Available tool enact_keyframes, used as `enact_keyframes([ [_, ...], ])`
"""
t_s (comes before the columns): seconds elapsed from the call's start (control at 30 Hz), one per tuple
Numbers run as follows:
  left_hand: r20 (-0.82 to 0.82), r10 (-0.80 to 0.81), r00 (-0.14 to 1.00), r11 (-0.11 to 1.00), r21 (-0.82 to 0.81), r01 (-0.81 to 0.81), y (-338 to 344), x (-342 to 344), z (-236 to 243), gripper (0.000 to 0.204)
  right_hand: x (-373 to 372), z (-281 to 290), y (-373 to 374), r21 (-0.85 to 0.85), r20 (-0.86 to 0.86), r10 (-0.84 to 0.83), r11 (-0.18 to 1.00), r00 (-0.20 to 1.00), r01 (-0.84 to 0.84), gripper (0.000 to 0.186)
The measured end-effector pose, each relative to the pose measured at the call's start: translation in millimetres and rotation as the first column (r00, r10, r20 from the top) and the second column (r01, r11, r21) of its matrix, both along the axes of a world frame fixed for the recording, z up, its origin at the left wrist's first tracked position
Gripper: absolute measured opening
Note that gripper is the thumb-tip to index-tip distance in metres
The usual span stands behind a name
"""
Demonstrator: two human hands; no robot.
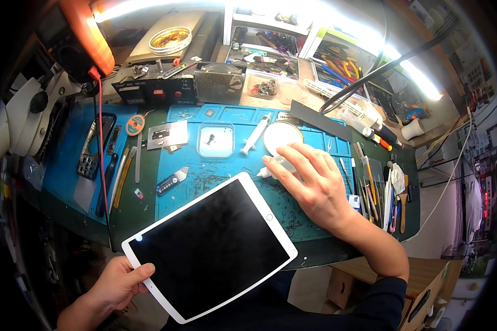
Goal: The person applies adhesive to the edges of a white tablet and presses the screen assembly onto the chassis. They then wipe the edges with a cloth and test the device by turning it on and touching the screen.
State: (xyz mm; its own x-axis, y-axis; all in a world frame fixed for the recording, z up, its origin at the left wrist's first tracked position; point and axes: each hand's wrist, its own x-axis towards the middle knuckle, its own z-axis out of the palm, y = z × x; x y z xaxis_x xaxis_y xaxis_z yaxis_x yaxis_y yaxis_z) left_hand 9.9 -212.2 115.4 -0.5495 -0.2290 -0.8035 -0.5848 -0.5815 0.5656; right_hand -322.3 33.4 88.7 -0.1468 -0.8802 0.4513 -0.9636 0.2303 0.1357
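My left hand [121, 282] grips a white-framed tablet [212, 245] by its lower left edge, thumb on the front. The tablet is tilted, its screen dark, with a round button near the right end. My right hand [315, 185] reaches over the blue mat, fingers stretched out and apart, thumb mostly hidden. Beneath its fingers is a small white bottle with a pointed nozzle [276, 168], partly covered; whether the hand touches it I cannot tell. A round white-topped container [283, 138] stands just beyond the fingertips, beside a syringe [256, 134].
On the blue mat [193, 165] are a clear square dish [215, 139] and a utility knife [172, 180]. Brushes and hand tools [370, 187] line the right side. A phone frame [96, 145] and a red cable [101, 138] are at left. A dark cable [381, 70] hangs overhead.
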Motion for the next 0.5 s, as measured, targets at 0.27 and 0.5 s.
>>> enact_keyframes([
  [0.27, -0.008, 0.01, 1.0, 1.0, 0.02, -0.01, 0.9, 0.3, -0.9, 0.017, 1.4, 0.1, 0.1, 0.005, -0.028, -0.001, 1.0, 1.0, 0.001, 0.051],
  [0.5, -0.025, -0.001, 1.0, 1.0, 0.003, 0.001, 2.1, -0.2, 1.2, 0.019, 4.2, 3.4, 11.0, 0.019, -0.082, 0.028, 0.999, 0.996, -0.027, 0.037],
])
